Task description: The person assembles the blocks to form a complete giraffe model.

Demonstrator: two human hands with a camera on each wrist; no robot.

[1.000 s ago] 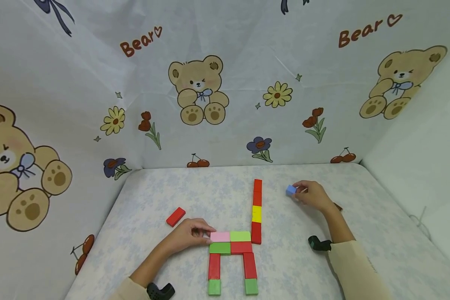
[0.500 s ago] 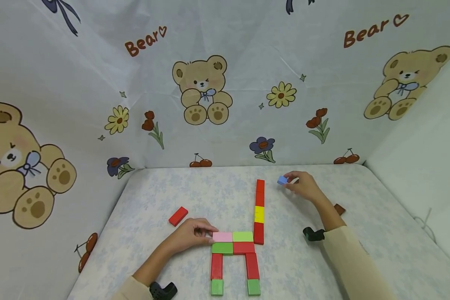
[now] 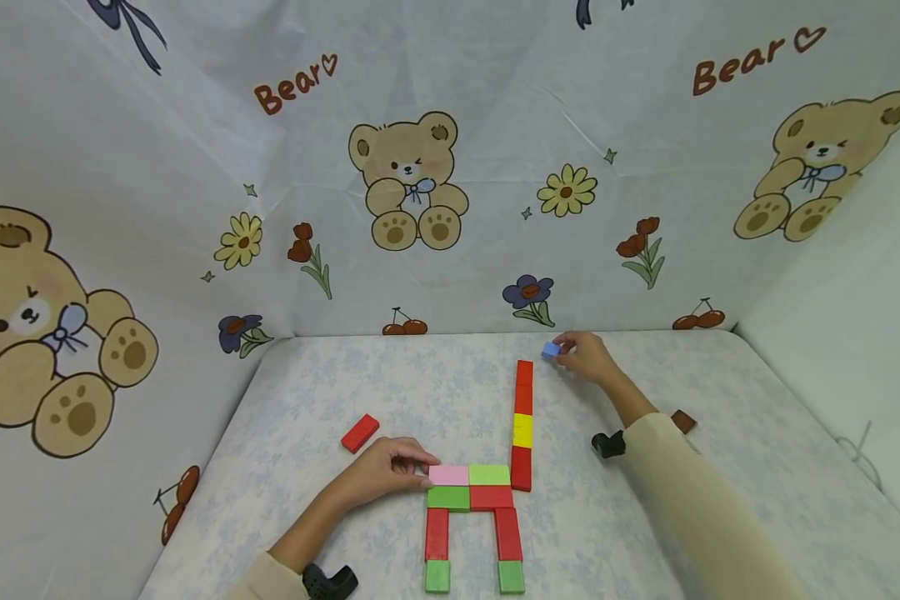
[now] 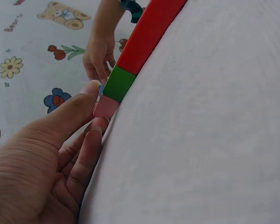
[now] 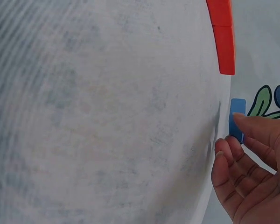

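My right hand (image 3: 589,360) pinches a small blue block (image 3: 551,350) between thumb and fingers, just right of the far end of a column of blocks. That column has red blocks (image 3: 521,468) and one yellow block (image 3: 522,431). In the right wrist view the blue block (image 5: 236,106) stands out beyond the fingertips. My left hand (image 3: 387,472) has thumb and fingertips on the left end of a pink block (image 3: 448,476), which lies beside a light green block (image 3: 489,475). Below are a green block (image 3: 448,498) and a red block (image 3: 492,497), with two block legs ending in green.
A loose red block (image 3: 360,433) lies on the table left of the layout. Near my right forearm is a brown block (image 3: 684,421). The patterned cloth (image 3: 480,250) hangs behind the table's far edge.
My right hand has carried the blue block left and farther back, toward the column's far end. The left hand stays at the pink block; the head view has shifted slightly.
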